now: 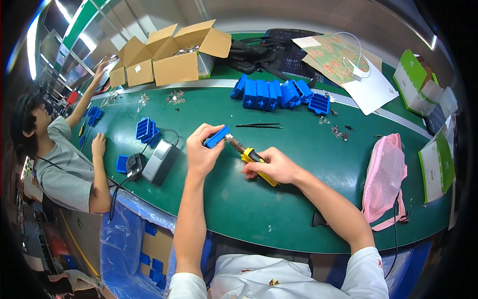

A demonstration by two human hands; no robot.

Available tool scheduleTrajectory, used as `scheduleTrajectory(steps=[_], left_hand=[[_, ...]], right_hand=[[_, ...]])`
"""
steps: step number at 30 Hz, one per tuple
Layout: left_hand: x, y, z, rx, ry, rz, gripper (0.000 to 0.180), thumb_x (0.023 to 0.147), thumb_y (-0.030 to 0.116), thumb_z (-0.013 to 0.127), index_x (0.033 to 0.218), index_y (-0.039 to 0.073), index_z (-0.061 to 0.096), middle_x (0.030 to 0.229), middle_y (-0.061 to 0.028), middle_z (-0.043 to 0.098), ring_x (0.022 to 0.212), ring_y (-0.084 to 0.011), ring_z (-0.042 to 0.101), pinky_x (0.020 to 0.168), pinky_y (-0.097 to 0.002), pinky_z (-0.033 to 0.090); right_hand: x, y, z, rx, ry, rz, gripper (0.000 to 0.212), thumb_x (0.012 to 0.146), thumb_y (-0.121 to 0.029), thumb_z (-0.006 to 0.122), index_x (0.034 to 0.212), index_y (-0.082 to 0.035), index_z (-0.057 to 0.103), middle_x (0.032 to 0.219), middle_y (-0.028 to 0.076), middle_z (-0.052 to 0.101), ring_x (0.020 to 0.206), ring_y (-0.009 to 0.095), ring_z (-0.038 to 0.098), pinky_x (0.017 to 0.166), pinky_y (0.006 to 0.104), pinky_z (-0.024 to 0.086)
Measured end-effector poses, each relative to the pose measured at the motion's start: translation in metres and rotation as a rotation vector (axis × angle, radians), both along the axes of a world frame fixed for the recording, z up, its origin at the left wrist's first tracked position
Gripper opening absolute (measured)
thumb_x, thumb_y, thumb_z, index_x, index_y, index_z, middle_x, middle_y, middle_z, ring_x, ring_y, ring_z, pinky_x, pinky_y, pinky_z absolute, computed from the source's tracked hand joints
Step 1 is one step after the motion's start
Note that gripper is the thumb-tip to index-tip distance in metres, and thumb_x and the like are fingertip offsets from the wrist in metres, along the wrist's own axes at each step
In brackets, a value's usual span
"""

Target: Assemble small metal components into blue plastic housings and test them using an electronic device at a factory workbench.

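In front of me, my left hand [200,149] is closed on a small blue plastic piece [217,136], its fingers pinching it at the edges. My right hand [277,166] grips a pair of pliers [255,155] with yellow-and-black handles. The metal nose of the pliers points up and left, and its tip meets the right end of the blue piece. Whether the jaws hold something there is too small to tell. Black tweezers [259,125] lie on the green table [234,204] just beyond my hands.
Blue slotted trays [269,93] stand in a row at the back. Open cardboard boxes [177,62] are behind them, to the left. A grey power bank-like block [161,162] lies left of me, a pink mesh bag [386,174] right. A co-worker [64,154] sits at the left.
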State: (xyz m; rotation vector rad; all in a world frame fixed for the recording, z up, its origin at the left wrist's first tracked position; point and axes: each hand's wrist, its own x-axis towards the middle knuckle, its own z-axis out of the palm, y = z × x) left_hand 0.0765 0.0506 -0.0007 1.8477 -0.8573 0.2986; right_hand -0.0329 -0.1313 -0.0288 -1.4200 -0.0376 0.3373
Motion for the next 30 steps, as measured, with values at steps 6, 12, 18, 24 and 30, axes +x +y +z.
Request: scheduleTrajectory(steps=[6,12,18,24,30], left_hand=[[-0.003,-0.004,0.000,-0.038,0.054,0.011,0.027,0.070,-0.005,0.066,0.096,-0.001,0.068,0.077,-0.0067,0.059,0.068,-0.0128,0.057,0.063,-0.0234,0.045],[-0.005,-0.006,-0.002,-0.077,0.024,0.067,0.028,0.070,-0.005,0.066,0.098,0.000,0.069,0.078,-0.0063,0.059,0.069,-0.0127,0.057,0.062,-0.0233,0.044],[-0.002,-0.003,-0.005,-0.100,0.003,0.055,0.027,0.071,-0.004,0.068,0.097,0.000,0.069,0.079,-0.0079,0.060,0.070,-0.0148,0.058,0.063,-0.0249,0.045],[0.006,0.013,0.002,-0.158,0.065,0.186,0.027,0.075,0.008,0.074,0.100,-0.001,0.068,0.087,-0.0108,0.067,0.079,-0.0163,0.063,0.074,-0.0277,0.049],[0.057,0.062,0.016,-0.199,-0.083,0.537,0.033,0.077,0.006,0.063,0.109,0.000,0.061,0.095,-0.0149,0.065,0.084,-0.0228,0.062,0.080,-0.0316,0.049]], right_hand=[[0.000,0.000,0.000,-0.086,-0.077,-0.006,0.030,0.090,-0.027,0.058,0.084,0.000,0.070,0.064,0.001,0.057,0.061,0.007,0.052,0.057,0.0239,0.042],[-0.001,-0.003,0.008,-0.179,-0.066,0.028,0.030,0.090,-0.028,0.057,0.084,-0.001,0.070,0.062,0.000,0.055,0.058,0.007,0.049,0.056,0.0243,0.041],[0.000,0.001,0.012,-0.178,-0.036,0.053,0.030,0.090,-0.028,0.058,0.090,-0.001,0.070,0.069,0.004,0.061,0.066,0.010,0.058,0.063,0.0247,0.047],[0.006,-0.023,-0.006,0.166,0.105,0.135,0.030,0.090,-0.020,0.058,0.099,0.007,0.066,0.087,0.011,0.067,0.081,0.016,0.065,0.078,0.0261,0.051],[0.002,-0.027,-0.008,0.231,0.057,0.066,0.028,0.089,-0.018,0.056,0.096,0.008,0.064,0.091,0.012,0.064,0.079,0.017,0.064,0.076,0.0273,0.051]])
